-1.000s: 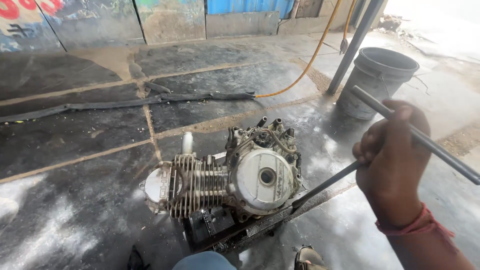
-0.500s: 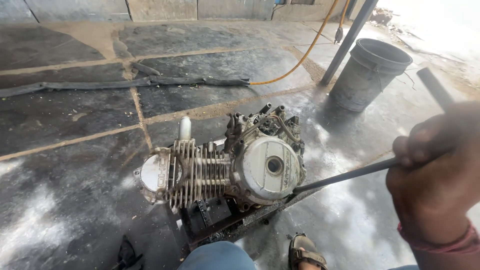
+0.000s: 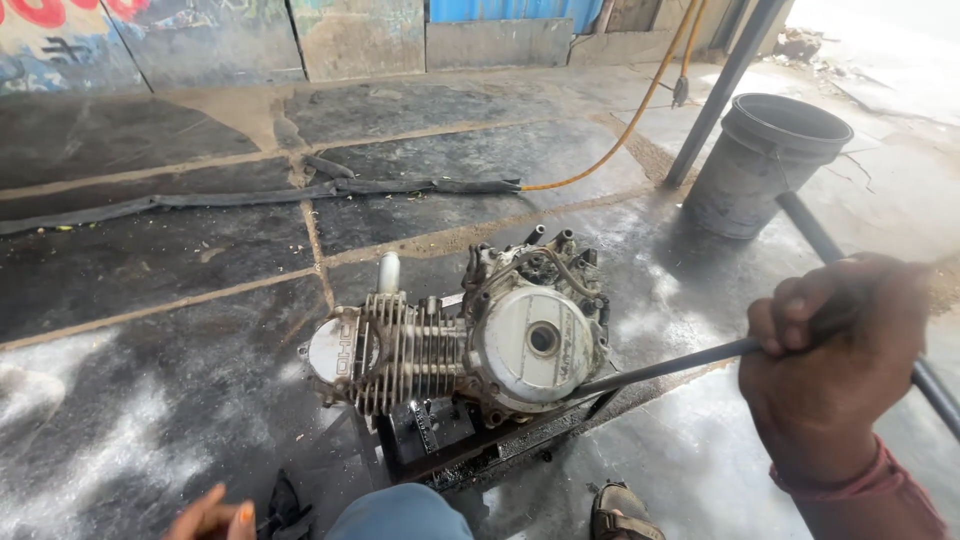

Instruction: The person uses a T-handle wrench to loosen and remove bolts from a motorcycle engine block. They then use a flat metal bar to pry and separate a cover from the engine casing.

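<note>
While the right hand (image 3: 835,370) stays clamped in a fist around a long dark metal rod (image 3: 665,367), the view has drawn closer than a second ago, and the rod now runs lower, its far end reaching the foot of the engine (image 3: 470,335). That engine, a grey finned motorcycle block with a round side cover, sits on a small dark stand (image 3: 440,445) on the wet concrete floor (image 3: 150,420), where it was before. A grey bucket (image 3: 765,165) stands well apart behind, beside a slanted pole (image 3: 725,85). New at the bottom edge are the fingertips of the left hand (image 3: 210,518), apart and holding nothing, near a black cloth (image 3: 285,508). A sandalled foot (image 3: 625,512) shows just beside the stand.
</note>
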